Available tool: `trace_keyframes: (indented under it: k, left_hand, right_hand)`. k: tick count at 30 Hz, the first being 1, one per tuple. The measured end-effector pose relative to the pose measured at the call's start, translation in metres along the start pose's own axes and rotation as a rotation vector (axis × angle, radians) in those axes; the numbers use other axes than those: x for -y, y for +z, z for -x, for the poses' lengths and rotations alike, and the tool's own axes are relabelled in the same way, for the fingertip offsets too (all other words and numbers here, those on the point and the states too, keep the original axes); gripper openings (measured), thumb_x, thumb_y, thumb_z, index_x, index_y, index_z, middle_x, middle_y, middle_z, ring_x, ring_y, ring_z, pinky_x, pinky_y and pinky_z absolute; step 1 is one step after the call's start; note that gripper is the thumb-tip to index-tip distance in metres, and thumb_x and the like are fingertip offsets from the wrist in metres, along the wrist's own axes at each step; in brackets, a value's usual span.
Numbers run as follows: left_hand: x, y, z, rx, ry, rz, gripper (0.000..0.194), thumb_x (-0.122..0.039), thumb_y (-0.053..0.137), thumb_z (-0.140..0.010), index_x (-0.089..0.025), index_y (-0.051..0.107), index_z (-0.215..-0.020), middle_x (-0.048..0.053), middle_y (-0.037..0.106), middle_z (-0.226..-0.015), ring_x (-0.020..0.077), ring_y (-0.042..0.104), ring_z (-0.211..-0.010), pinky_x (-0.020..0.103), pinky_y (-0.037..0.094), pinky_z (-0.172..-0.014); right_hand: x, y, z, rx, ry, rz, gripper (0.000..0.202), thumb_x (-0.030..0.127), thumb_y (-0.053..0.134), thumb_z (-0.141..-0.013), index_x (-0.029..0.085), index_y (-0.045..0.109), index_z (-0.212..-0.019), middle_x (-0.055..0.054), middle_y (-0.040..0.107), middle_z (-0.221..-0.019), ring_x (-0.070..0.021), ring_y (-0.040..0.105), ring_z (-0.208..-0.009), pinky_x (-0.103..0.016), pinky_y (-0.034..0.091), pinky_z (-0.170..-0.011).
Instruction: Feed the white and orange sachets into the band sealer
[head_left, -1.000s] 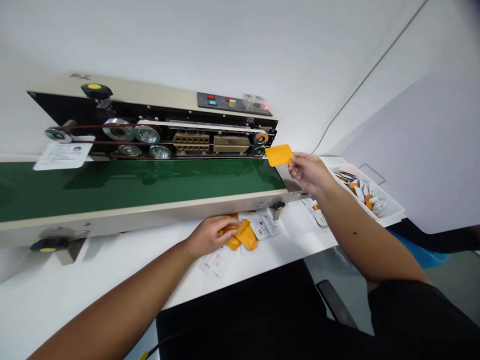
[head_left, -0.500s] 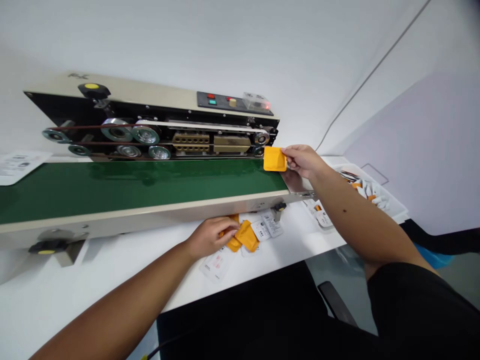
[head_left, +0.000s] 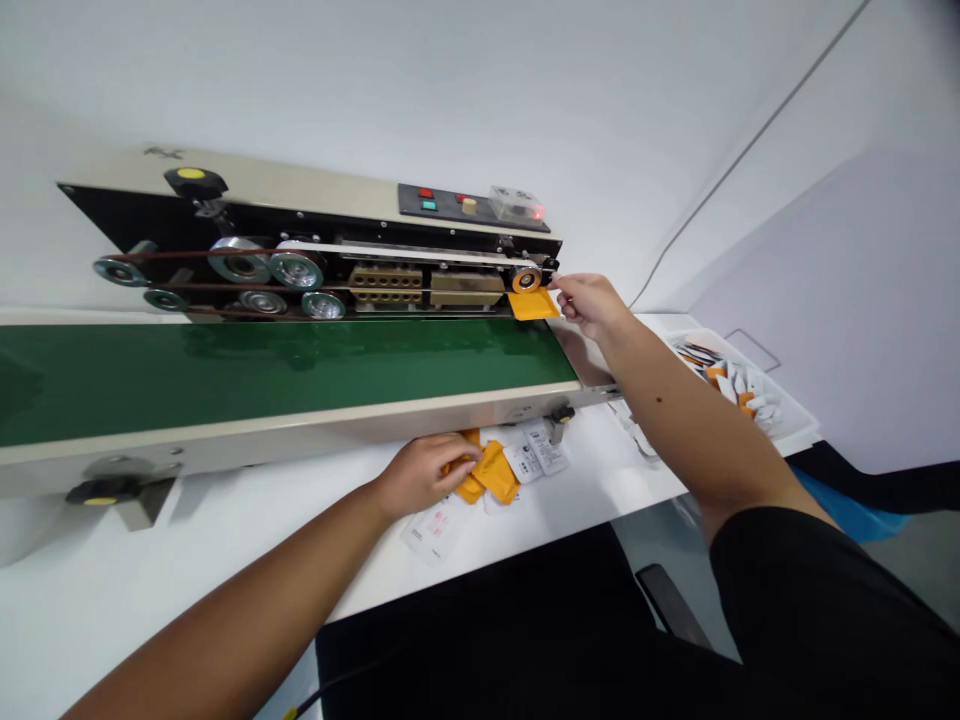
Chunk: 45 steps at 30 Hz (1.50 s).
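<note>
"Orange packet (head_left: 534,306), where now?"

"Right end of the roller machine (head_left: 315,195), back edge just under the end wheel (head_left: 526,278). Half a second ago it was out in front, near the right end of the green belt (head_left: 300,375), whole face showing. Tipped flatter now."

"Right hand (head_left: 591,302)?"

"Went in with it. Thumb and finger pressed together by the packet's right corner. Can't tell if they pinch it or sit just beside it."

"Left hand (head_left: 421,475)?"

"Same spot as before, fingers loosely curled over the loose orange packets (head_left: 499,474) on the tabletop (head_left: 247,560), in front of the belt. Can't tell if it pinches one."

"Pile changed?"

"No. Printed white packets (head_left: 546,448) beside it as before, red-print packet (head_left: 431,535) near the left wrist."

"Anything gone?"

"White label packet at the belt's far left: there last frame, out of view now."

"White tray (head_left: 796,430)?"

"Far right, filled with packets, partly behind the right forearm."
</note>
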<state>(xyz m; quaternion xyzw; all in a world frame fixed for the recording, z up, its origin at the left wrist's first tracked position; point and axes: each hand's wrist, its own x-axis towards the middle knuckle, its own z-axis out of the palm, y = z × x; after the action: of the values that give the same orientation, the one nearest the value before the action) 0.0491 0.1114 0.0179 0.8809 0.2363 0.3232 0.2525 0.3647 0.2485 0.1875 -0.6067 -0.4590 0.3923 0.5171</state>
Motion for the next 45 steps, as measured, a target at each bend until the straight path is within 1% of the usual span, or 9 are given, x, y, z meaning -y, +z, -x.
trace_keyframes:
  k: [4, 7, 11, 14, 24, 32, 37, 40, 45]
  left_hand:
    - [0.003, 0.002, 0.001, 0.122, 0.070, 0.000, 0.038, -0.034, 0.065, -0.100, -0.025, 0.067, -0.137, 0.010, 0.072, -0.137, 0.0259, 0.066, -0.129, 0.045, 0.055, -0.110]
    - [0.007, 0.005, 0.003, 0.219, 0.029, -0.063, 0.064, -0.044, 0.075, -0.092, -0.029, 0.056, -0.151, 0.010, 0.056, -0.158, 0.0327, 0.052, -0.146, 0.053, 0.046, -0.120]
    - [0.011, 0.008, 0.005, 0.226, -0.063, -0.100, 0.060, -0.047, 0.074, -0.093, -0.031, 0.059, -0.148, 0.008, 0.057, -0.157, 0.0316, 0.054, -0.145, 0.050, 0.046, -0.120]
    - [0.013, 0.010, 0.005, 0.196, -0.098, -0.078, 0.049, -0.041, 0.070, -0.097, -0.029, 0.064, -0.144, 0.006, 0.065, -0.149, 0.0288, 0.058, -0.141, 0.047, 0.047, -0.120]
    - [0.015, 0.008, 0.003, 0.103, -0.216, -0.142, 0.042, -0.034, 0.060, -0.100, -0.025, 0.068, -0.140, 0.006, 0.070, -0.142, 0.0256, 0.071, -0.125, 0.040, 0.057, -0.111]
    - [0.001, -0.001, 0.010, -0.154, 0.146, -0.360, 0.032, -0.019, 0.049, -0.106, -0.020, 0.073, -0.128, 0.007, 0.076, -0.131, 0.0211, 0.075, -0.116, 0.033, 0.061, -0.101]
    - [-0.019, -0.009, 0.007, -0.284, -0.209, -0.205, 0.033, -0.042, 0.048, -0.107, -0.020, 0.072, -0.102, 0.002, 0.078, -0.084, 0.0182, 0.074, -0.070, 0.028, 0.060, -0.068]
    - [-0.025, -0.003, 0.003, -0.248, -0.439, 0.160, 0.039, -0.053, 0.045, -0.107, -0.019, 0.065, -0.104, 0.002, 0.073, -0.078, 0.0175, 0.069, -0.064, 0.028, 0.057, -0.061]
    - [-0.025, 0.008, -0.001, -0.113, -0.514, 0.578, 0.041, -0.056, 0.063, -0.098, -0.017, 0.063, -0.111, 0.004, 0.073, -0.081, 0.0179, 0.070, -0.068, 0.030, 0.060, -0.065]
  right_hand:
    - [-0.013, -0.007, 0.051, -0.229, -0.386, -0.020, 0.022, 0.040, 0.072, -0.092, 0.019, 0.069, -0.093, 0.006, 0.053, -0.058, -0.0065, 0.045, -0.044, -0.018, 0.033, -0.041]
    - [-0.054, -0.013, 0.118, -0.268, -0.626, 0.112, 0.020, 0.039, 0.064, -0.097, 0.021, 0.073, -0.099, 0.003, 0.059, -0.064, -0.0102, 0.053, -0.052, -0.022, 0.043, -0.050]
    - [-0.127, -0.003, 0.196, 0.192, -0.781, 0.485, 0.018, 0.029, 0.063, -0.097, 0.022, 0.076, -0.108, -0.001, 0.070, -0.071, -0.0139, 0.059, -0.058, -0.028, 0.049, -0.060]
    - [-0.165, 0.015, 0.221, 0.362, -0.776, 0.598, 0.024, 0.029, 0.061, -0.098, 0.021, 0.073, -0.118, -0.002, 0.071, -0.072, -0.0171, 0.062, -0.065, -0.031, 0.051, -0.069]
    - [-0.176, 0.031, 0.215, 0.481, -0.631, 0.757, 0.038, 0.036, 0.063, -0.098, 0.017, 0.069, -0.130, -0.004, 0.072, -0.079, -0.0231, 0.061, -0.081, -0.035, 0.050, -0.081]
    - [-0.180, 0.032, 0.213, 0.433, -0.641, 0.690, 0.031, 0.031, 0.061, -0.098, 0.020, 0.069, -0.126, -0.004, 0.070, -0.078, -0.0218, 0.059, -0.080, -0.035, 0.048, -0.082]
    - [-0.177, 0.028, 0.213, 0.471, -0.745, 0.606, 0.035, 0.040, 0.061, -0.100, 0.018, 0.067, -0.126, -0.007, 0.075, -0.092, -0.0218, 0.061, -0.085, -0.039, 0.048, -0.089]
    - [-0.174, 0.030, 0.215, 0.506, -0.748, 0.515, 0.035, 0.047, 0.064, -0.098, 0.020, 0.068, -0.119, -0.009, 0.077, -0.101, -0.0234, 0.063, -0.093, -0.039, 0.050, -0.089]
    - [-0.172, 0.036, 0.218, 0.402, -0.605, 0.383, 0.030, 0.044, 0.060, -0.100, 0.022, 0.069, -0.083, -0.005, 0.070, -0.075, -0.0201, 0.063, -0.079, -0.035, 0.051, -0.081]
